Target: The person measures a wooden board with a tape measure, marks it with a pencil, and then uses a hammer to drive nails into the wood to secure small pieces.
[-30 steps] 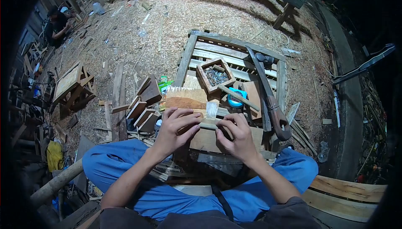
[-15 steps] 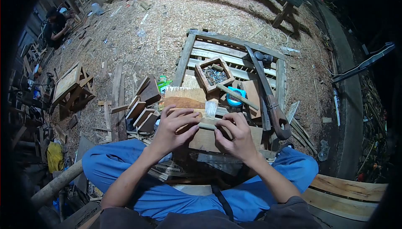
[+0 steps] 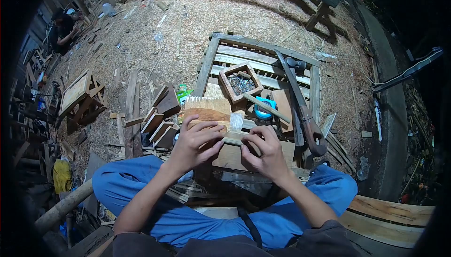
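A thin wooden strip (image 3: 233, 141) lies across the near part of a flat board (image 3: 230, 157), between my two hands. My left hand (image 3: 197, 140) pinches its left end with bent fingers. At the right end, my right hand (image 3: 264, 150) closes thumb and fingers on the same strip. Just beyond are a brown-stained wood piece (image 3: 206, 114) and a pale brush-like piece (image 3: 236, 121). A wooden box of nails (image 3: 227, 87), a blue tape measure (image 3: 264, 108) and a round stick (image 3: 268, 109) sit farther off.
A handsaw (image 3: 307, 120) and a hammer (image 3: 295, 64) lie at the right of the slatted frame (image 3: 206, 66). Small wood blocks (image 3: 164, 132) are stacked at left, beside a small wooden stand (image 3: 77, 94). Another person (image 3: 62, 33) sits at the far left.
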A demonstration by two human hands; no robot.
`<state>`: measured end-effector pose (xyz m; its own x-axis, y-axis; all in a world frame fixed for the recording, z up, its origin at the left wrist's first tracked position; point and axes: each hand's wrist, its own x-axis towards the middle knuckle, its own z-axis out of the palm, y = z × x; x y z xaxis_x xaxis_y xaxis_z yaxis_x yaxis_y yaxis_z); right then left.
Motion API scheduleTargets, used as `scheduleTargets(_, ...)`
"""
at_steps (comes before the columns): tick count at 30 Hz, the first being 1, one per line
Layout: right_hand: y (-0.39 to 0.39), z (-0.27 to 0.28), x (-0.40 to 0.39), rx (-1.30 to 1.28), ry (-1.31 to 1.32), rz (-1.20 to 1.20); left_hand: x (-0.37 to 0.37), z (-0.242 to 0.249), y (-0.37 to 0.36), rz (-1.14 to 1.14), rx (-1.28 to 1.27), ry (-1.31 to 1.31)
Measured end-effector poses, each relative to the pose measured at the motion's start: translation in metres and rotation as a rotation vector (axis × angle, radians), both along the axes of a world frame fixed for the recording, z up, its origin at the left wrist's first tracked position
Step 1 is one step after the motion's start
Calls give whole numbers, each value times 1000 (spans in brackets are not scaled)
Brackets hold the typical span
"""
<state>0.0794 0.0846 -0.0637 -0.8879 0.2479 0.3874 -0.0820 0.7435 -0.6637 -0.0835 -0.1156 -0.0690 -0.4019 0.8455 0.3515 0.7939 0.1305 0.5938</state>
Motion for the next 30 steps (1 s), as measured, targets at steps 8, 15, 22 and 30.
scheduleTargets(8, 0, 0, 0, 1, -5, 5, 0, -5, -1, 5, 20, -20)
scheduleTargets(15, 0, -1, 0, 5, -10, -4, -1, -5, -1, 9, 10, -23)
scheduleTargets(22, -1, 1, 0, 4, -21, 2, 0, -7, -2, 12, 6, -27)
scheduleTargets(30, -1, -2, 0, 14, -12, -4, -1, -7, -2, 4, 1, 9)
